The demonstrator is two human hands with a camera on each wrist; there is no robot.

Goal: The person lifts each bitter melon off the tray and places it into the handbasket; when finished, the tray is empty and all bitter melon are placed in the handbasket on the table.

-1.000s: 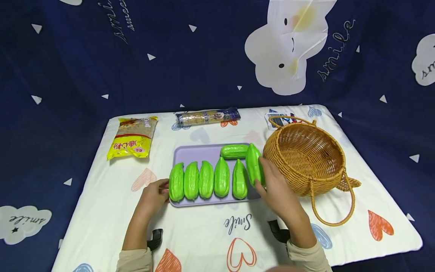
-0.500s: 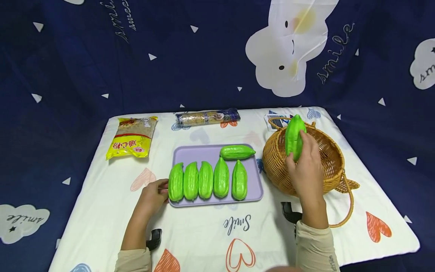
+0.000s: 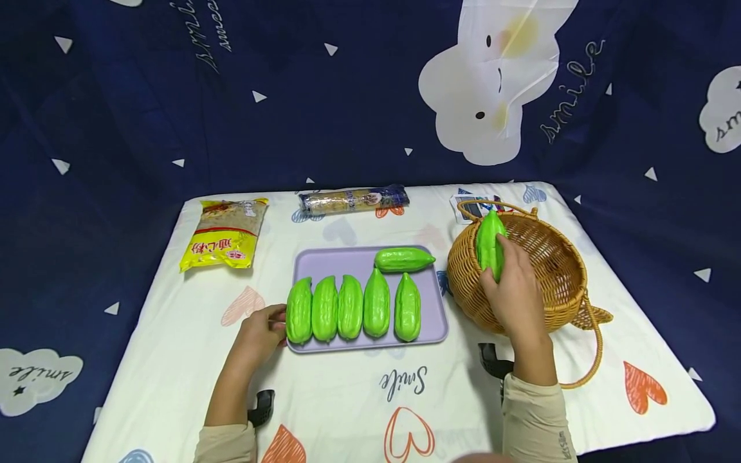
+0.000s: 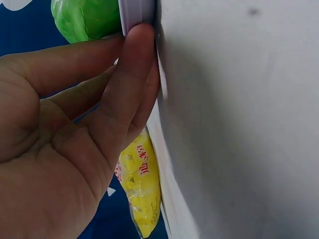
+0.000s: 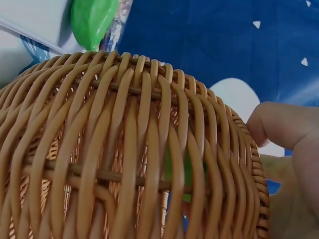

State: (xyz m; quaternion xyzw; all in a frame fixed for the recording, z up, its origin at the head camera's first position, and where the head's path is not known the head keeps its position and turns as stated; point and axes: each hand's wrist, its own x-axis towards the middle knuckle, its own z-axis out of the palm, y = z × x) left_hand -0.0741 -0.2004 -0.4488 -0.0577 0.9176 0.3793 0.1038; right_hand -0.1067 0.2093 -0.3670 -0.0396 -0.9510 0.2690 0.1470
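Note:
My right hand [image 3: 514,289] holds a long, bright green ridged fruit [image 3: 489,239] at the left side of the wicker basket's [image 3: 475,299] mouth. Through the weave [image 5: 134,124], green shows inside in the right wrist view, with my thumb and fingers past the rim. My left hand [image 3: 262,331] stays at the left edge of the lilac tray [image 3: 332,257]. In the left wrist view its fingers pinch the tray's rim [image 4: 137,15], close beside a green fruit [image 4: 87,20]. Several like fruits stand in a row on the tray, and one fruit [image 3: 404,259] lies crosswise behind them.
A yellow food bag [image 3: 226,235] lies at the table's left. Behind the tray is a long clear-wrapped packet [image 3: 353,199]. A printed card [image 3: 463,209] lies partly behind the basket, whose front handle [image 3: 596,360] hangs to the table.
My right hand has lifted the green fruit from the tray's right end, carried it right to the basket, then lowered it into the mouth. The left hand stays at the tray.

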